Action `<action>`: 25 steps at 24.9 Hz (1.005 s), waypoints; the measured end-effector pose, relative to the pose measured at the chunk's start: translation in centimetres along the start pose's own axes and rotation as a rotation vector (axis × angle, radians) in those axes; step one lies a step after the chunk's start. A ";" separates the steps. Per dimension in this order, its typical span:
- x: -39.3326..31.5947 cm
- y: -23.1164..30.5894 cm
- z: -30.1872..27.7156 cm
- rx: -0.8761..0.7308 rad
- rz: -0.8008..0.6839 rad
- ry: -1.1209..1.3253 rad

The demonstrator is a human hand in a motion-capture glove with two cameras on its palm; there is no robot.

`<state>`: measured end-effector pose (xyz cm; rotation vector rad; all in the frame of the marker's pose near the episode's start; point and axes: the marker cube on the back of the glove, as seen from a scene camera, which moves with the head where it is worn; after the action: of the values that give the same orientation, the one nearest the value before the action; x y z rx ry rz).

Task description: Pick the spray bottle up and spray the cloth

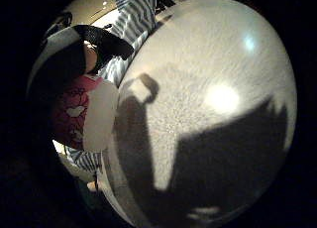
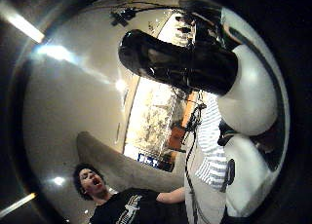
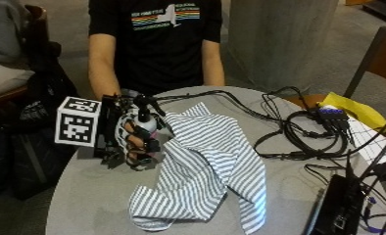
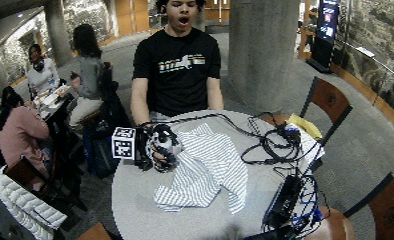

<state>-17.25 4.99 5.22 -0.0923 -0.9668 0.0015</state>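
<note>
In the outside view my gloved right hand (image 3: 131, 142) grips a spray bottle (image 3: 145, 123) and holds it upright at the left side of the round grey table (image 3: 88, 196). The bottle has a black spray head and a pale body with a pink label (image 1: 74, 114). Its nozzle points toward the blue-and-white striped cloth (image 3: 206, 166), which lies crumpled in the table's middle, right beside the hand. The wide outside view shows the same hand (image 4: 158, 147) and cloth (image 4: 203, 170). The black spray head (image 2: 170, 58) fills much of the thumb side palm view. The person's other hand is out of sight.
A tangle of black cables (image 3: 297, 132) covers the right half of the table, with a black device (image 3: 336, 205) near the right front edge. Yellow paper (image 3: 349, 107) lies at the far right. A chair (image 3: 375, 58) stands behind it.
</note>
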 end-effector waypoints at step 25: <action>-6.6 -2.9 -3.7 -0.152 -0.053 0.904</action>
<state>-18.10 1.55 -2.07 -0.1868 -0.0643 -0.1508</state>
